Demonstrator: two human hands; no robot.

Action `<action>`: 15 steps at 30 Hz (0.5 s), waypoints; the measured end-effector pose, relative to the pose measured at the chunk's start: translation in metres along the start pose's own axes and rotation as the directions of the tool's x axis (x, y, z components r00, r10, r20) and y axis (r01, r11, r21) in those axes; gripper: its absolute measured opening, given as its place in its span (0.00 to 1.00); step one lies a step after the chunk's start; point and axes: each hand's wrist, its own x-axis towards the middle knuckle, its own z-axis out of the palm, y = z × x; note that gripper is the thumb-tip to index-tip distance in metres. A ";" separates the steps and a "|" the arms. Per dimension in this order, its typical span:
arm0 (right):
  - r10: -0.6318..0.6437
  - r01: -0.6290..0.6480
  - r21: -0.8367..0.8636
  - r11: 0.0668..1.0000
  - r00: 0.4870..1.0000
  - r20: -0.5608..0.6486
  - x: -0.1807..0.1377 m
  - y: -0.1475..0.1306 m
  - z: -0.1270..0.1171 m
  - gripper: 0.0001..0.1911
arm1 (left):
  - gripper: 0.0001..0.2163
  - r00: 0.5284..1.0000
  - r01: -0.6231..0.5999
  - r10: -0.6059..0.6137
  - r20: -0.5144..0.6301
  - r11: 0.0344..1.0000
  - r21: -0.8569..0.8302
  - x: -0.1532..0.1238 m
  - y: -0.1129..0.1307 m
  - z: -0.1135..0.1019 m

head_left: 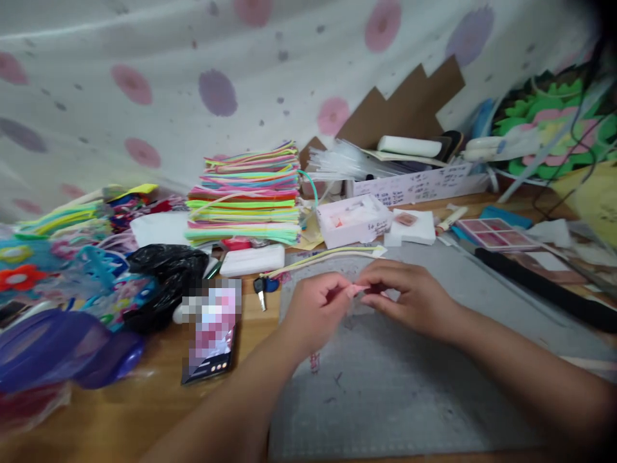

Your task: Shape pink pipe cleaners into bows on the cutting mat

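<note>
My left hand point(322, 307) and my right hand point(409, 297) meet above a grey cutting mat point(385, 392). Both are closed in a pinch, fingertips almost touching. Between them shows a small pale pink piece point(357, 289), too small and blurred for me to tell its kind. The fingers cover most of it. Just beyond the hands, pale yellow and cream fuzzy stems point(332, 255) lie across the mat's far edge.
Behind stands a tall stack of coloured pipe cleaners point(245, 206). A phone point(212, 334), a key point(261, 296) and a black plastic bag point(166, 280) lie left. A small white box point(354, 218) is at the back; a long black object point(544, 286) lies right.
</note>
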 end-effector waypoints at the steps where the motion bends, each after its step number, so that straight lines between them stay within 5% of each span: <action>1: -0.004 0.004 0.008 1.000 1.000 -0.014 0.000 0.000 0.000 0.05 | 0.11 1.000 0.007 -0.007 0.007 1.000 -0.001 0.000 0.000 0.000; 5: 0.153 -0.150 0.079 0.985 0.988 -0.032 0.000 -0.003 0.003 0.07 | 0.09 0.999 0.027 -0.026 0.041 0.999 -0.036 0.000 -0.001 0.001; 9: 0.482 -0.491 0.375 0.786 0.867 0.127 0.002 -0.009 0.004 0.07 | 0.10 0.992 0.108 -0.089 0.095 0.969 -0.221 0.000 -0.001 0.003; 12: 0.523 -0.519 0.519 0.679 0.838 0.154 0.001 -0.010 0.003 0.08 | 0.11 0.983 0.169 -0.132 0.128 0.927 -0.335 0.001 0.001 0.000; 15: 0.521 -0.480 0.526 0.702 0.850 0.080 0.000 -0.009 0.001 0.08 | 0.11 0.975 0.214 -0.169 0.147 0.895 -0.391 0.002 0.002 -0.006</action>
